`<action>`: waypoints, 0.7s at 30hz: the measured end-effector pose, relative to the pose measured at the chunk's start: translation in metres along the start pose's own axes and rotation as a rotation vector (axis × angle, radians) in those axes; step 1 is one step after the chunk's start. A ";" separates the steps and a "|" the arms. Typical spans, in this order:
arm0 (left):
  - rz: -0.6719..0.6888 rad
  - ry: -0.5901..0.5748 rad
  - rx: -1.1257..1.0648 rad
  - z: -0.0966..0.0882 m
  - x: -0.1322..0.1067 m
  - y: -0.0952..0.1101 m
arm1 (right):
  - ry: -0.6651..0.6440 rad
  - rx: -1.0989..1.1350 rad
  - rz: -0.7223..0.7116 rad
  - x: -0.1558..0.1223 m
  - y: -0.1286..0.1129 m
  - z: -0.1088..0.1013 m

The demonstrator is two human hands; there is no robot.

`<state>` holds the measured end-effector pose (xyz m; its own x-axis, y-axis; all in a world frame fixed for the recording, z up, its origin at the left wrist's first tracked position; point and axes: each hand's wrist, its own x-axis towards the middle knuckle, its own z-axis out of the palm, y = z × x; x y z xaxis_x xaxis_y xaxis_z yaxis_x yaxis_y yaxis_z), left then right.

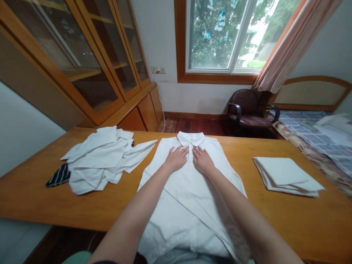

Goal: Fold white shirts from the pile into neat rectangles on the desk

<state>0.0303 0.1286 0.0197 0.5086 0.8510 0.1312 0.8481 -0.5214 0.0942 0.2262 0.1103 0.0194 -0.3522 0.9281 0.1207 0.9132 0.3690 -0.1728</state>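
A white collared shirt (176, 187) lies spread face up on the wooden table, its collar at the far edge and its hem hanging toward me over the near edge. Both sleeves are out of sight. My left hand (177, 158) rests flat on the chest, just left of the button placket, fingers stretched out. On the other side of the placket, my right hand (202, 160) also lies flat with its fingers extended. Neither hand grips the cloth. Long creases run diagonally across the lower front.
On the table (275, 227), a rumpled heap of white clothes (96, 157) with a dark striped piece (59, 176) lies left. A folded white garment (286, 176) sits right. Beyond are a glass-door cabinet (110, 47), an armchair (247, 106) and a bed (316, 128).
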 end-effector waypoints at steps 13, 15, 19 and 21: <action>-0.053 -0.039 -0.044 0.010 0.008 -0.011 | -0.035 -0.005 -0.191 -0.001 0.010 0.000; -0.052 -0.041 -0.035 0.009 0.008 -0.010 | -0.037 -0.014 -0.206 -0.002 0.012 0.001; -0.056 -0.035 -0.021 0.007 0.006 -0.008 | -0.032 -0.025 -0.195 -0.007 0.012 0.002; -0.070 -0.033 -0.016 0.007 0.006 -0.007 | -0.030 -0.028 -0.174 -0.011 0.012 0.002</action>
<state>0.0280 0.1379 0.0127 0.4529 0.8868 0.0916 0.8794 -0.4613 0.1178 0.2404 0.1048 0.0138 -0.5106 0.8518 0.1171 0.8433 0.5227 -0.1247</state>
